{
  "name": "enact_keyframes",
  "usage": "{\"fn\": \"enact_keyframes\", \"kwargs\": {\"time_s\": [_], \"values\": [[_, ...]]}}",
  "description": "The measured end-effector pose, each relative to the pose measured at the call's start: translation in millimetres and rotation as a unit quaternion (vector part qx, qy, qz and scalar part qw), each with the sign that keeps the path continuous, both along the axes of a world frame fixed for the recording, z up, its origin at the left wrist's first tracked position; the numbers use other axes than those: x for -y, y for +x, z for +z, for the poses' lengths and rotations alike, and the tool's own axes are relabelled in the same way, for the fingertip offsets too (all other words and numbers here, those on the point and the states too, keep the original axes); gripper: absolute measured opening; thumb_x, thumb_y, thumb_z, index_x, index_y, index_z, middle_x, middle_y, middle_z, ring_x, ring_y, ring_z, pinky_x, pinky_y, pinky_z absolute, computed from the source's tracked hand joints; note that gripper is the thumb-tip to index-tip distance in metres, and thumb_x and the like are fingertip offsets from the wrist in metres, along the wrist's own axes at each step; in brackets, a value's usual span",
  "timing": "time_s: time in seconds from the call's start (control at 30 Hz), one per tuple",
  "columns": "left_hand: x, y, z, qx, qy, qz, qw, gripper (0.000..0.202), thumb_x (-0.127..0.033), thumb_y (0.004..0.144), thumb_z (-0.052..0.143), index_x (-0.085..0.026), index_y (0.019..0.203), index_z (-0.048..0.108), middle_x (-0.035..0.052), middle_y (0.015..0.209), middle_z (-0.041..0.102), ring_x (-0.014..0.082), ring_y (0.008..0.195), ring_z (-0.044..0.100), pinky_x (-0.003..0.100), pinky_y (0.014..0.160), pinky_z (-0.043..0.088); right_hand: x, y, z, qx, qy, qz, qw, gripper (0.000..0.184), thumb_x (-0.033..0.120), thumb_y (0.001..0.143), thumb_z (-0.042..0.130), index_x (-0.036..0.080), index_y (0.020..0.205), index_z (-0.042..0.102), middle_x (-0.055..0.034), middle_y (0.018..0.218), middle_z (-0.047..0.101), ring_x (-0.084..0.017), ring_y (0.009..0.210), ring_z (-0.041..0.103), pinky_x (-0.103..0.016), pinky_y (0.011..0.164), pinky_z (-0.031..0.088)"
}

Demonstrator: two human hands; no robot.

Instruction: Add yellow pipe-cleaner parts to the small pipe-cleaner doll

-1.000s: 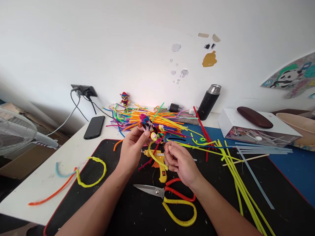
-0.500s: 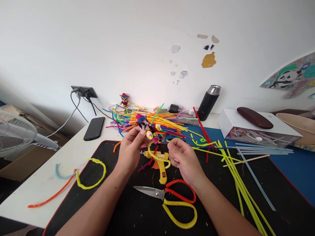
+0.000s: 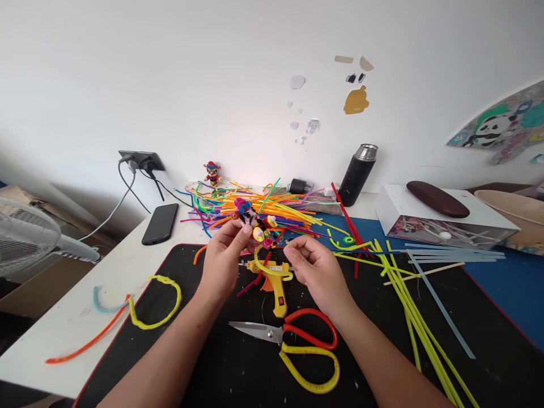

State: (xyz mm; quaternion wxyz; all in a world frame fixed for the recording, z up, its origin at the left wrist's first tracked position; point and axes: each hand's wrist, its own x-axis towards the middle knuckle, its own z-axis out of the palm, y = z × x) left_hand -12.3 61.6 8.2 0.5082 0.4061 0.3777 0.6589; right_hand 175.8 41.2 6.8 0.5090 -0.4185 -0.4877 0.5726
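My left hand (image 3: 226, 255) is closed, thumb and fingers pinching a small figure made of pipe cleaners (image 3: 256, 225), with pink, blue, black and yellow parts. My right hand (image 3: 317, 266) is a little to the right of the figure, apart from it, its fingers curled in and the thumb near the index finger; whatever they pinch, if anything, is hidden. Below and between the hands a yellow glue gun (image 3: 278, 286) lies on the black mat (image 3: 204, 362). Scissors (image 3: 283, 340) with one red and one yellow handle lie nearer me, blades pointing left.
A heap of coloured pipe cleaners (image 3: 280, 207) lies by the wall, a similar finished figure (image 3: 212, 174) behind it. Yellow-green pipe cleaners (image 3: 408, 306) and pale glue sticks (image 3: 446, 317) lie right. A phone (image 3: 160, 224), black flask (image 3: 358, 175), white box (image 3: 391, 207) and fan (image 3: 29, 238) stand around.
My right hand's fingers have loosened slightly and shifted a little left, toward the figure. My left hand keeps the figure almost still. The view has moved slightly.
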Motion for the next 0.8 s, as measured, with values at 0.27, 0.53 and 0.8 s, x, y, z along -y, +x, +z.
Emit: {"fn": "enact_keyframes", "kwargs": {"time_s": [0.27, 0.53, 0.8], "values": [[1.5, 2.4, -1.7, -0.038, 0.007, 0.025, 0.999, 0.035, -0.047, 0.079, 0.091, -0.02, 0.086, 0.07, -0.0016, 0.077, 0.068, 0.0126, 0.064, 0.06, 0.022, 0.059, 0.05, 6.3, -4.2, -2.5, 0.165, 0.126, -0.025, 0.978, 0.014, 0.035, 0.095, 0.069, 0.024, 0.102, 0.063, 0.0086, 0.06, 0.045, -0.014, 0.054, 0.042, -0.03, 0.057, 0.032], [4.4, 3.9, 0.5, -0.083, 0.024, 0.005, 0.996, 0.032, -0.046, 0.083, 0.088, -0.02, 0.085, 0.071, -0.0004, 0.077, 0.068, 0.013, 0.067, 0.059, 0.023, 0.063, 0.05, 8.5, -5.4, -7.1, 0.234, 0.167, -0.023, 0.957, 0.009, 0.029, 0.098, 0.065, 0.025, 0.104, 0.06, 0.0095, 0.06, 0.044, -0.015, 0.054, 0.043, -0.03, 0.058, 0.033], [5.8, 4.7, 0.7, -0.096, 0.014, -0.007, 0.995, 0.033, -0.048, 0.082, 0.088, -0.02, 0.083, 0.071, 0.0004, 0.077, 0.068, 0.0146, 0.067, 0.06, 0.025, 0.063, 0.05, 7.9, -5.2, -9.1, 0.253, 0.175, -0.029, 0.951, 0.004, 0.028, 0.097, 0.064, 0.026, 0.099, 0.061, 0.0084, 0.06, 0.045, -0.015, 0.053, 0.044, -0.029, 0.057, 0.033]]}}
